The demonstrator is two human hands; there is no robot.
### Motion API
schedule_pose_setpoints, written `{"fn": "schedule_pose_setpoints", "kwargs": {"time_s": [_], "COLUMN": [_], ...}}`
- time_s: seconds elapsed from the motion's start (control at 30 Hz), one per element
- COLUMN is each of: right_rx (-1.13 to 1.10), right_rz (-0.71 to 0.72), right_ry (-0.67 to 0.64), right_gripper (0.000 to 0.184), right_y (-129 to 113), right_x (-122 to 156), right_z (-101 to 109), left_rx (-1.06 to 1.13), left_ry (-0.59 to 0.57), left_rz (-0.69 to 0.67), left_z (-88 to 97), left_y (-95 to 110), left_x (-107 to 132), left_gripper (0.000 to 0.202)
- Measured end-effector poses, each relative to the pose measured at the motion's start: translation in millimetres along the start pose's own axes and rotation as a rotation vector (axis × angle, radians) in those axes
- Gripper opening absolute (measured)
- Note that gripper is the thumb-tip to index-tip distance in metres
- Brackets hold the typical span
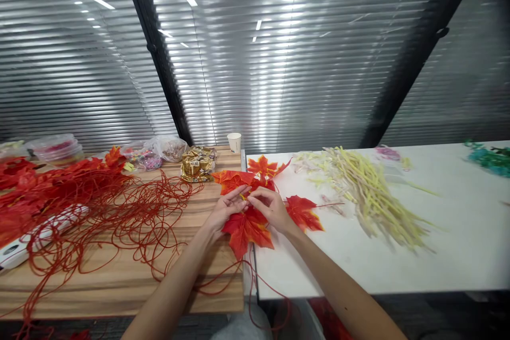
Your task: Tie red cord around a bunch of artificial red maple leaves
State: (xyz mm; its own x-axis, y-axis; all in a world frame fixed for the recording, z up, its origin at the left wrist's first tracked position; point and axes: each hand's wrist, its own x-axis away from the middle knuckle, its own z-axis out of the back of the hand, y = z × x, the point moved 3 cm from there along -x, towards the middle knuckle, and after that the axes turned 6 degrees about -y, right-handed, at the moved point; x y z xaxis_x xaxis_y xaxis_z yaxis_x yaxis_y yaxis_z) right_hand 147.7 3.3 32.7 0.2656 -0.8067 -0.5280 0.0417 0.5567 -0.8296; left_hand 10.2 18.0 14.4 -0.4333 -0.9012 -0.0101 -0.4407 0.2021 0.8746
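Observation:
Both hands meet over the seam between two tables, among red-orange artificial maple leaves. My left hand (228, 209) is closed in a pinch at the base of a maple leaf (249, 231) that hangs below the fingers. From the right, my right hand (271, 209) pinches at the same spot; what lies between its fingertips is too small to make out. Another leaf (231, 179) sits just above the hands. On the white table, one leaf (265, 168) lies behind them and one leaf (303, 212) to the right. Red cord (251, 276) trails down past the table edge.
Tangled red cord (131, 212) and a heap of red leaves (51, 186) cover the wooden table, with a white device (48, 236) under the cord. Gold packets (197, 164) and a paper cup (235, 142) stand behind. Yellow strips (366, 191) lie on the white table (462, 244).

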Motion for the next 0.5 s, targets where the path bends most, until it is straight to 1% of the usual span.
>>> {"fn": "schedule_pose_setpoints", "kwargs": {"time_s": [0.23,0.4,0.5], "right_rx": [0.030,0.123,0.152], "right_rz": [0.007,0.049,0.063], "right_ry": [0.007,-0.006,-0.018], "right_gripper": [0.017,0.016,0.016], "right_y": [-0.4,-3.5,-2.9], "right_x": [-0.2,-1.7,-2.1], "right_z": [3.1,3.9,4.7], "left_rx": [-0.018,-0.043,-0.054], "left_ry": [0.023,0.030,0.032], "left_rz": [-0.011,0.019,0.014], "left_z": [-1.8,-2.7,-2.6], "left_y": [2.1,1.5,1.0], "left_x": [2.0,2.7,2.3], "left_gripper": [0.049,0.049,0.049]}}
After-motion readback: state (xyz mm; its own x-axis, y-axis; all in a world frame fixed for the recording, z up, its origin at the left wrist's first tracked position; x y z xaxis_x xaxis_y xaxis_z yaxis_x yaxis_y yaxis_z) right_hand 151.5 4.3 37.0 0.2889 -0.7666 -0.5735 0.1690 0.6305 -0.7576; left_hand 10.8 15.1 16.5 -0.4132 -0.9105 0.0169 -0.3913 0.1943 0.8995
